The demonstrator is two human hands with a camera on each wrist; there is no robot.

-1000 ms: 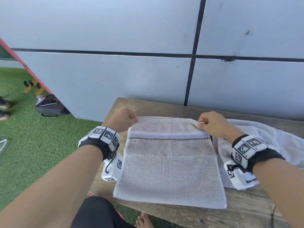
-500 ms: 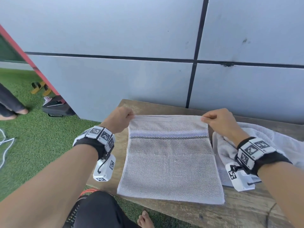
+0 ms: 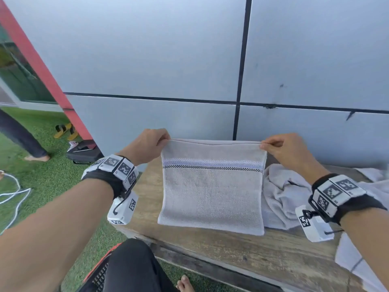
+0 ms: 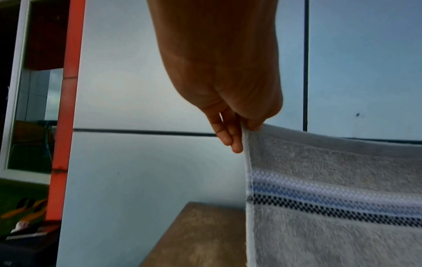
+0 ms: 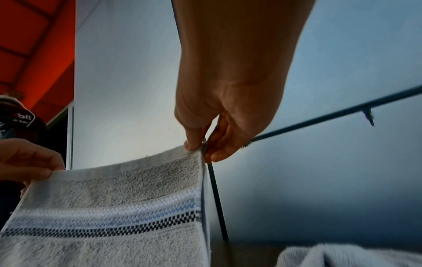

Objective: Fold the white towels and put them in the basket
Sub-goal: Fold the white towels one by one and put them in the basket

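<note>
Both hands pinch the towel (image 3: pixel 212 192) top corners: left hand (image 3: pixel 147 145), right hand (image 3: pixel 288 150). Far edge now lifted off table (image 3: pixel 231 247) vs 1 s ago; near edge still down. Next fold likely.

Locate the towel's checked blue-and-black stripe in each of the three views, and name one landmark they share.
Head: stripe centre, running across the held towel's upper part.
Left wrist: stripe lower right, slanting down rightward.
Right wrist: stripe lower left, rising rightward.
Shared landmark: the grey wall's black seam.
</note>
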